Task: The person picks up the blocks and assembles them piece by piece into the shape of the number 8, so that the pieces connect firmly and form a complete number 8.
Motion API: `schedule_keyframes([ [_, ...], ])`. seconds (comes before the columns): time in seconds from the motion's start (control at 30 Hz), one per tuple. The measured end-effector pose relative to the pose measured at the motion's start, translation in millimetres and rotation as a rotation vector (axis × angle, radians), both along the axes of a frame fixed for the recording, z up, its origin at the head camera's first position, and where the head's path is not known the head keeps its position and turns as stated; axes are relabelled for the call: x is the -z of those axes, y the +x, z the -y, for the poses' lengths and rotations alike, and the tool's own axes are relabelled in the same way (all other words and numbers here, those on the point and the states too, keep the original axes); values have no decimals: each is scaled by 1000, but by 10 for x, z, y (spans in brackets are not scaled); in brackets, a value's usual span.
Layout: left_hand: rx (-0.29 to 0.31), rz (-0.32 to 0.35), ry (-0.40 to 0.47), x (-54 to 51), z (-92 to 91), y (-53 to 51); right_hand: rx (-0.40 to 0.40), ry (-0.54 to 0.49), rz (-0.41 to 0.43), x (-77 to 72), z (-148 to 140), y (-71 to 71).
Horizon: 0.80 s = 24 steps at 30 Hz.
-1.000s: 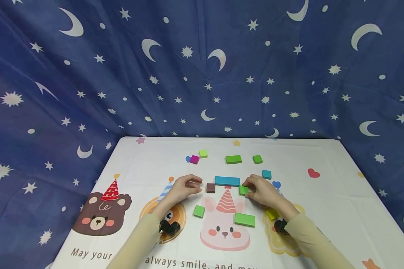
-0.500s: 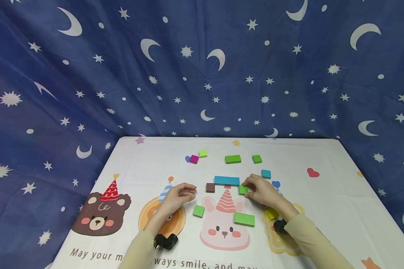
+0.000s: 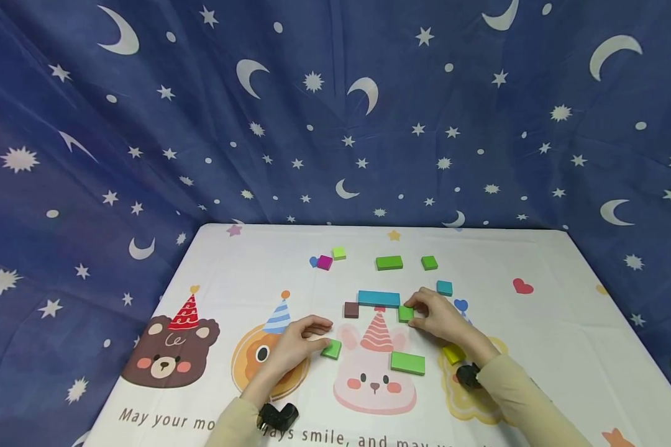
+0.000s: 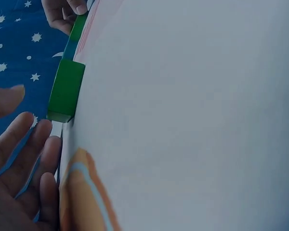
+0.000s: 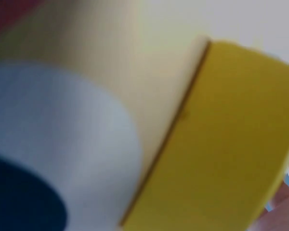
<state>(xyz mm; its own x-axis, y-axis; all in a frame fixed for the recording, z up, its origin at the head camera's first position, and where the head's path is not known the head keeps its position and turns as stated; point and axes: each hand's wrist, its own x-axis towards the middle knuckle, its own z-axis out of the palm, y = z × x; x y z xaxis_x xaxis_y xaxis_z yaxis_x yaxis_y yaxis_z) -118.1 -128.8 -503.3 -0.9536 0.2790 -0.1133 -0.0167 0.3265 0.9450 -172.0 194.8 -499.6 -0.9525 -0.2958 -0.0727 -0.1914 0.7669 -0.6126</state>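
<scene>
Head view: toward the near edge, printed lettering reads "May your mo", then, past a sleeve, "smile, and may". Farther in, a squarish green block lies just right of the left hand, the nearer one, thumb and fingers apart. Beyond, the right hand pinches another green block by the near right corner of a blue bar running left to right.
</scene>
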Motion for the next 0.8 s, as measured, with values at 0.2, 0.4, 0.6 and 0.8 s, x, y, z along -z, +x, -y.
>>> schedule_keyframes([
  [0.2,61,4,-51,82,32,-15,-8,-12,3,6,-11,-8],
  [0.4,91,-12,-131,74,34,-11,-15,-10,9,18,-27,-23],
  [0.6,111,-38,-203,76,33,10,-16,-13,5,10,-27,-23],
  [0.8,158,-94,-216,84,47,15,-8,-20,23,9,-19,-26],
])
